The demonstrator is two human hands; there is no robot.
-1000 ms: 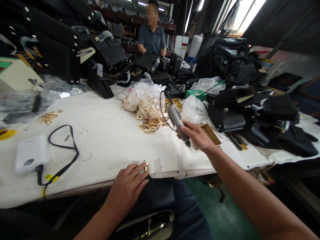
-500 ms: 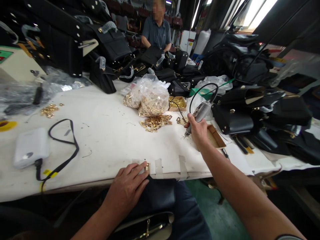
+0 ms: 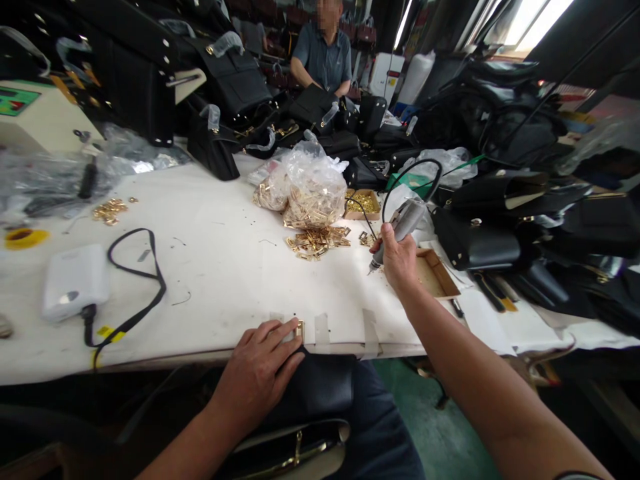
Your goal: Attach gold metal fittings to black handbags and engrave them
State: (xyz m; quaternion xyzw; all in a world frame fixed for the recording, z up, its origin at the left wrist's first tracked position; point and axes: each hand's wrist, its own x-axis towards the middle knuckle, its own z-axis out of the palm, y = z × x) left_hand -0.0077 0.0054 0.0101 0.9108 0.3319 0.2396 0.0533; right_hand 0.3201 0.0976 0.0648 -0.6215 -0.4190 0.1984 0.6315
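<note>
In the head view, my right hand [image 3: 401, 257] is wrapped around a grey electric screwdriver [image 3: 409, 217], its tip angled down just over the white table. A black cord loops from its back end. My left hand [image 3: 265, 360] lies with fingers stretched out at the table's front edge, fingertips against a small gold metal plate [image 3: 300, 329]. Under and beside that hand is a black leather bag [image 3: 330, 383], resting over my lap. Lower down, its opening with gold trim shows. A pile of gold fittings [image 3: 317, 241] lies farther back on the table.
Behind the pile stand plastic bags of fittings [image 3: 317, 193] and a box of small gold pieces [image 3: 367, 203]. A cardboard tray [image 3: 440, 277] sits right of my right hand. At left are a white power bank [image 3: 75, 283] and cable. Black bags crowd the back; a person [image 3: 325, 57] stands beyond.
The view has shifted slightly, so the table items appear a little higher and farther right. My left hand stays by the gold plate, and my right hand still holds the screwdriver in nearly the same place.
</note>
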